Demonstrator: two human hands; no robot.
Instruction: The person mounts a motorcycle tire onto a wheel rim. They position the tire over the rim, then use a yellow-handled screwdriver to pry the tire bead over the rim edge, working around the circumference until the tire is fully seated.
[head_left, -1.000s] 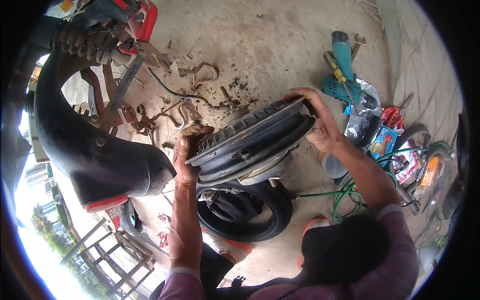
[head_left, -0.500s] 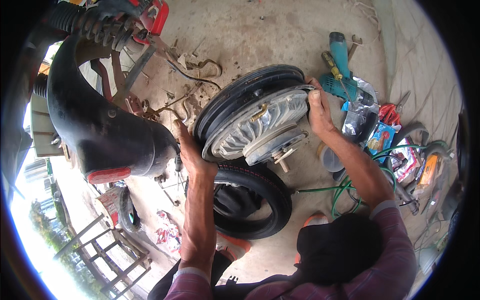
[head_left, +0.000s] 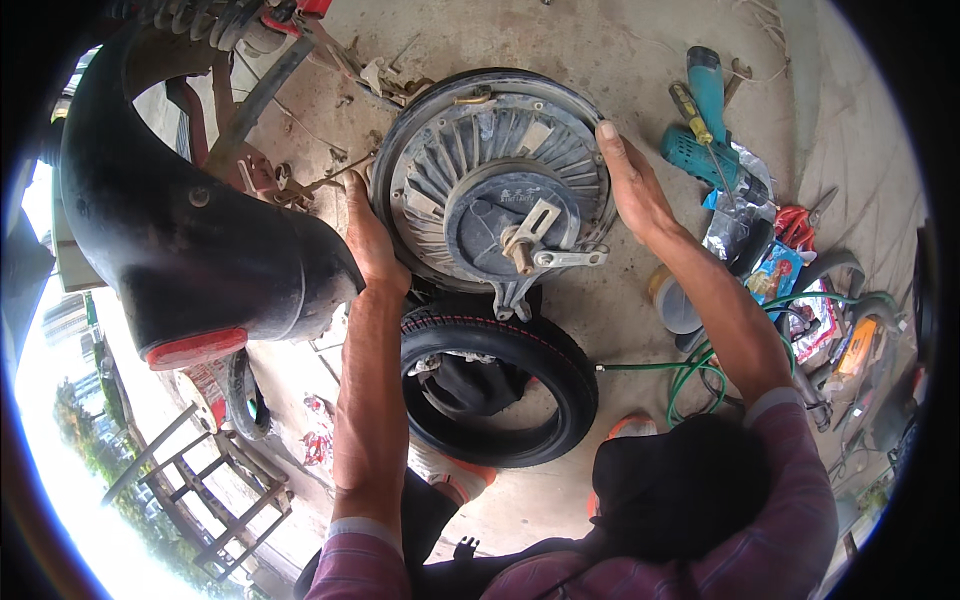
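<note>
Between my two hands a bare wheel rim with a finned hub motor (head_left: 470, 140) is held up without a tyre. Its side with the axle, metal brackets and brass-coloured valve stem faces me. My left hand (head_left: 375, 245) grips the rim's left edge, its fingers partly hidden. At the right edge my right hand (head_left: 635, 190) is closed on the rim, thumb along the near side. Just below, a black tyre (head_left: 575, 400) with a red dashed line lies on the floor, with dark material inside its ring.
Close on the left hangs a black mudguard (head_left: 200, 250) with a red reflector (head_left: 197, 349). To the right lie a teal power tool (head_left: 690, 155), a yellow-handled screwdriver (head_left: 690, 110), red-handled pliers (head_left: 797, 228) and a coiled green hose (head_left: 690, 385). A metal frame (head_left: 215, 500) stands lower left.
The wheel rim has tipped so its axle side now faces me more fully, and both hands have turned with it. The mudguard appears further left in view.
</note>
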